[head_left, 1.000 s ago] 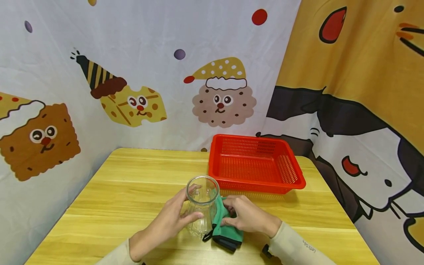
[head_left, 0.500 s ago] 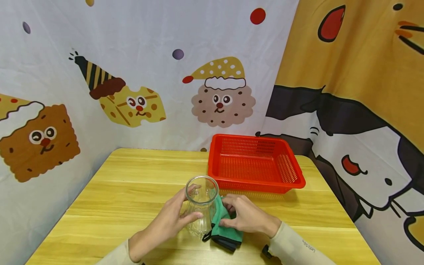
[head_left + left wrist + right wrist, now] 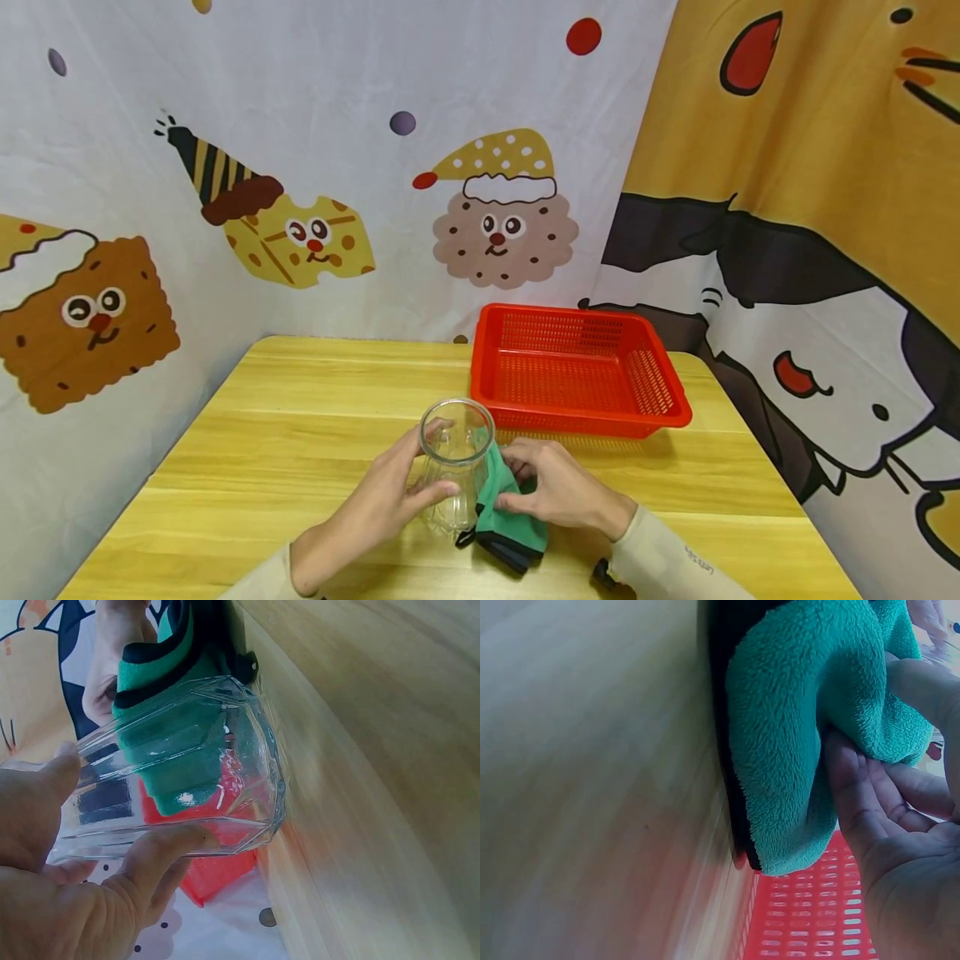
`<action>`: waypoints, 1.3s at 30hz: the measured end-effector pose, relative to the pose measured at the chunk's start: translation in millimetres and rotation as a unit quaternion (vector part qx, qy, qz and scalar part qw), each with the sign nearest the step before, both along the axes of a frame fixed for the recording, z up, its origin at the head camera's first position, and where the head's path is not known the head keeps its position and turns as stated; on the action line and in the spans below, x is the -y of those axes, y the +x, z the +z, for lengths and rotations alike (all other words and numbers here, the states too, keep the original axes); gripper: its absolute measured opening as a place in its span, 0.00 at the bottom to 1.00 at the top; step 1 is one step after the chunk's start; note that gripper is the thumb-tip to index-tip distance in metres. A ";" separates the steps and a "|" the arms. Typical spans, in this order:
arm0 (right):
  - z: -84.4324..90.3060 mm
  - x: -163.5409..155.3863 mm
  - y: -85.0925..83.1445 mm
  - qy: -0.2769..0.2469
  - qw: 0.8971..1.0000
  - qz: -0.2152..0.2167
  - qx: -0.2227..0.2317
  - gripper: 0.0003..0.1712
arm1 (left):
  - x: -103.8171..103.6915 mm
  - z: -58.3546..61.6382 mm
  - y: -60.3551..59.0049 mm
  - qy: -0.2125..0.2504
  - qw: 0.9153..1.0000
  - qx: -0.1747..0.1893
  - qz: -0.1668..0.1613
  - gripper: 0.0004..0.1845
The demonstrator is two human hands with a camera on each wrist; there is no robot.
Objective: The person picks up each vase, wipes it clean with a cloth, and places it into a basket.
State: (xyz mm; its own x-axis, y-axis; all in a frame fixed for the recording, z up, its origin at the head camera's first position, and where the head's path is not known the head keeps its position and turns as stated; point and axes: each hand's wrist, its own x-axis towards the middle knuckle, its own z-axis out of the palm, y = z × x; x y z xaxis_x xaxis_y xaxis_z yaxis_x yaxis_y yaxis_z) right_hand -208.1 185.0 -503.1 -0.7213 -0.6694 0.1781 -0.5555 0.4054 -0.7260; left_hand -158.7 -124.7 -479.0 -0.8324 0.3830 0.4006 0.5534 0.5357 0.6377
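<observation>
The wooden table is under everything, with the red basket beyond my hands, toward the right. The glass jar stands upright, mouth up, nearer me, my left hand gripping its side. Just to its right, my right hand pinches the green cloth, whose black loop lies by the base. I'd say: brace the jar without squeezing, and press a flat fold evenly against its ridged wall.
</observation>
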 end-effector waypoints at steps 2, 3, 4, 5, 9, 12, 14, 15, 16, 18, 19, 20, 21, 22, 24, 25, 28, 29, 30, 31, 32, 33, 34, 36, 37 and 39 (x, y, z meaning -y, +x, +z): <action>-0.1 0.1 0.3 -0.009 1.000 0.001 0.002 0.25 | 0.1 -0.2 0.1 0.002 1.000 0.000 -0.001 0.44; -0.1 0.1 0.5 -0.013 1.000 0.001 0.003 0.25 | 0.2 -0.4 0.0 0.003 1.000 -0.001 -0.002 0.43; 0.1 0.2 0.7 -0.016 1.000 0.001 0.003 0.26 | 0.3 -0.6 0.0 0.003 1.000 -0.002 -0.002 0.43; 0.5 0.3 1.0 -0.020 1.000 0.001 0.003 0.26 | 0.4 -0.6 0.0 0.004 1.000 -0.002 -0.002 0.43; 2.7 1.3 1.9 -0.031 1.000 0.001 0.002 0.26 | 0.8 -1.2 -0.2 0.004 1.000 0.002 -0.002 0.43; 4.4 2.0 2.4 -0.036 0.999 0.001 0.001 0.26 | 0.9 -1.2 -0.1 0.003 1.000 0.011 0.000 0.44; 5.2 2.5 2.5 -0.038 0.999 0.001 0.001 0.26 | 0.9 -1.2 0.0 0.006 1.000 0.018 -0.001 0.45; 5.7 2.7 2.7 -0.038 0.999 0.000 0.000 0.26 | 0.9 -1.1 0.0 0.007 1.000 0.020 -0.002 0.45; 6.4 2.9 3.0 -0.038 0.999 -0.001 0.001 0.26 | 0.9 -1.2 0.1 0.008 1.000 0.019 -0.003 0.45; 7.5 3.3 3.6 -0.039 0.999 -0.001 0.000 0.26 | 0.8 -1.4 0.0 0.008 1.000 0.016 -0.003 0.45; 8.1 3.5 3.8 -0.040 0.999 -0.001 0.000 0.26 | 0.8 -1.4 0.2 0.008 1.000 0.015 -0.003 0.45; 8.7 3.7 4.2 -0.041 0.999 -0.002 -0.001 0.26 | 0.8 -1.4 0.3 0.006 1.000 0.011 -0.002 0.45; 9.1 3.7 4.5 -0.042 0.999 -0.002 -0.002 0.26 | 0.8 -1.5 0.4 0.004 1.000 0.007 -0.001 0.45; 9.3 3.8 4.7 -0.043 0.999 -0.002 -0.003 0.25 | 0.7 -1.7 0.5 0.003 1.000 0.006 0.000 0.44; 9.5 3.7 5.0 -0.046 0.999 -0.002 -0.007 0.25 | 0.6 -1.7 0.7 0.002 1.000 0.001 0.000 0.44; 9.4 3.7 5.1 -0.047 0.999 -0.002 -0.008 0.26 | 0.6 -1.9 0.7 0.002 1.000 0.000 0.000 0.44; 9.0 3.5 5.4 -0.051 0.999 -0.001 -0.011 0.26 | 0.5 -1.7 0.7 0.002 1.000 -0.002 -0.002 0.43; 8.9 3.5 5.5 -0.053 0.999 -0.001 -0.012 0.26 | 0.4 -1.7 0.6 0.002 1.000 -0.003 -0.003 0.43; 8.8 3.5 5.6 -0.054 0.998 0.000 -0.012 0.26 | 0.4 -1.8 0.5 0.002 1.000 -0.004 -0.004 0.43; 8.8 3.5 5.6 -0.056 0.998 0.000 -0.012 0.26 | 0.4 -1.6 0.6 0.002 1.000 -0.004 -0.004 0.43; 8.7 3.6 5.6 -0.058 0.998 0.001 -0.011 0.26 | 0.4 -1.5 0.7 0.002 1.000 -0.004 -0.005 0.43; 8.9 3.6 5.7 -0.060 0.998 0.002 -0.010 0.25 | 0.5 -1.6 0.7 0.002 1.000 -0.006 -0.005 0.43; 9.1 3.8 5.8 -0.063 0.998 0.003 -0.010 0.25 | 0.6 -1.7 0.8 0.002 1.000 -0.006 -0.004 0.43; 9.3 4.1 5.9 -0.069 0.998 0.005 -0.010 0.25 | 0.8 -1.5 1.2 0.001 1.000 -0.008 -0.004 0.43; 9.6 4.3 5.9 -0.072 0.997 0.006 -0.010 0.24 | 0.8 -1.4 1.4 0.000 1.000 -0.009 -0.003 0.43; 10.4 4.6 6.0 -0.077 0.997 0.008 -0.013 0.24 | 1.0 -1.5 1.5 -0.001 1.000 -0.014 -0.003 0.43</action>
